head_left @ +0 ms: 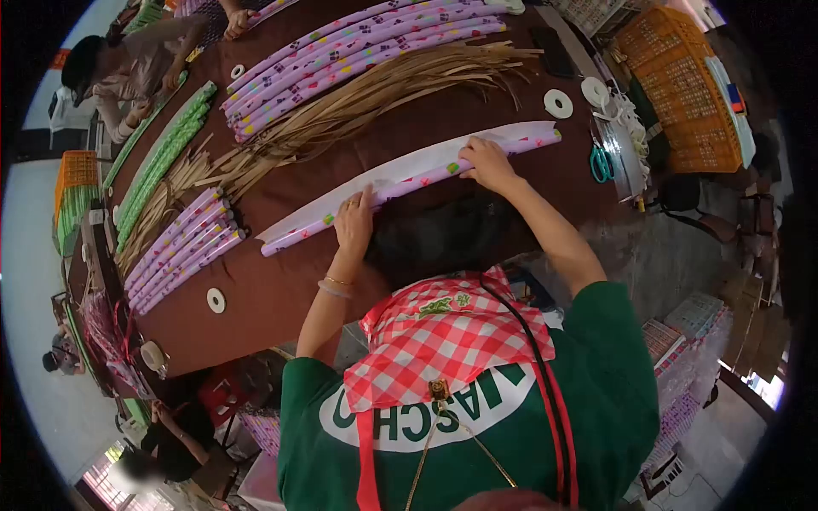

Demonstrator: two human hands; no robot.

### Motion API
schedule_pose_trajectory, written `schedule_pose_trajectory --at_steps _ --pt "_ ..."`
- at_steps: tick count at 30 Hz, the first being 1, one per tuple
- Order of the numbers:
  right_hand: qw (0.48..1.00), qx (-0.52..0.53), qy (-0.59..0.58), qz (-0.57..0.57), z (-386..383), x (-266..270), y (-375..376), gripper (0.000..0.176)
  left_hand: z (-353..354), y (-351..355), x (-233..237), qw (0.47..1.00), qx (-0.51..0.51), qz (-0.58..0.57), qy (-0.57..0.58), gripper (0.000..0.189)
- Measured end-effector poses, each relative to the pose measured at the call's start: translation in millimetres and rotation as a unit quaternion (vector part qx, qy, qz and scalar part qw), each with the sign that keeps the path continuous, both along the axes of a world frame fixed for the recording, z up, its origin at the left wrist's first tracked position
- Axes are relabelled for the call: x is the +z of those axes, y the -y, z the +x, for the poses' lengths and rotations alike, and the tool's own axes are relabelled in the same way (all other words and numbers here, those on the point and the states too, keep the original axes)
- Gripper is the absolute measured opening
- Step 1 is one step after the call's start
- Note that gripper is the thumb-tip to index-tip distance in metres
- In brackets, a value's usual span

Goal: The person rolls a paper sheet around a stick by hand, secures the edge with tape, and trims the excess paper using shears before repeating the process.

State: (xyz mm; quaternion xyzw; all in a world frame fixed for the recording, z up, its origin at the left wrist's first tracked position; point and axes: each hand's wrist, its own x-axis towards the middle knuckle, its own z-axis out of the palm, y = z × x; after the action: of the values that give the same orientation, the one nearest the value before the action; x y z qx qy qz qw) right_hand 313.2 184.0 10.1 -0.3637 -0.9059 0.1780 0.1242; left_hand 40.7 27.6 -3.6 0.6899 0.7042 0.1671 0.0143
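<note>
A long sheet of purple patterned paper (417,181), white on its inner side, lies partly rolled into a tube across the brown table. My left hand (354,223) is closed over the near part of the roll, toward its left end, with the fingers at the rolled edge. Farther right, my right hand (488,163) grips the same roll with bent fingers, thumb toward the white side. Beyond the sheet lies a bundle of dried brown strips (358,106). What the fingertips press on underneath is hidden.
Finished purple tubes (341,60) lie at the back, with shorter purple tubes (183,247) at left and green tubes (166,153) beyond. Tape rolls (216,301) and teal scissors (601,162) rest on the table. An orange crate (677,89) stands right. Other people sit at left.
</note>
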Motion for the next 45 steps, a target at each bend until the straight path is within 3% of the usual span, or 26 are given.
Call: schedule_pose_trajectory --at_steps 2,8,12,16,19,21,22,28,36,40,45 --pt "1.0 0.003 0.022 0.001 3.4 0.2 4.6 0.037 4.3 6.1 -8.4 0.998 0.034 0.019 0.055 0.036" --pt "0.998 -0.006 0.046 -0.047 3.1 4.9 4.5 0.036 6.0 7.8 -5.9 0.999 0.017 -0.016 0.031 0.028" --pt "0.998 0.01 0.027 -0.047 2.9 10.5 5.7 0.032 6.9 6.2 -11.1 0.999 0.02 0.021 0.035 0.015" --pt "0.999 0.03 0.032 -0.025 1.8 10.6 1.0 0.03 1.0 6.8 -15.9 0.998 0.018 0.041 0.034 0.016" --pt "0.998 0.034 0.05 -0.012 2.8 6.8 -1.7 0.03 -4.0 5.5 -6.1 0.987 -0.018 0.094 0.133 0.028" --pt "0.998 0.035 0.05 -0.006 2.7 3.5 -0.5 0.03 -11.5 9.1 3.2 0.988 -0.003 0.033 0.153 0.029" --pt "0.998 0.033 0.049 0.003 3.3 4.5 -0.6 0.03 -16.8 11.6 -2.2 0.992 0.011 0.09 0.089 0.029" --pt "0.997 -0.015 0.071 0.008 5.5 -1.4 9.9 0.031 -23.0 23.9 -1.5 0.988 0.076 0.02 0.132 0.038" --pt "0.994 -0.032 0.068 0.073 39.4 -7.8 12.4 0.044 -23.9 25.8 1.7 0.997 0.012 0.005 0.073 0.029" --pt "0.993 -0.104 0.046 0.03 75.3 -1.5 -7.3 0.038 -23.7 25.0 2.1 0.999 0.006 -0.004 0.041 0.031" --pt "0.996 -0.068 0.015 -0.048 103.2 -2.6 -33.1 0.037 -21.7 24.8 -4.7 0.999 0.004 0.016 0.05 0.03"
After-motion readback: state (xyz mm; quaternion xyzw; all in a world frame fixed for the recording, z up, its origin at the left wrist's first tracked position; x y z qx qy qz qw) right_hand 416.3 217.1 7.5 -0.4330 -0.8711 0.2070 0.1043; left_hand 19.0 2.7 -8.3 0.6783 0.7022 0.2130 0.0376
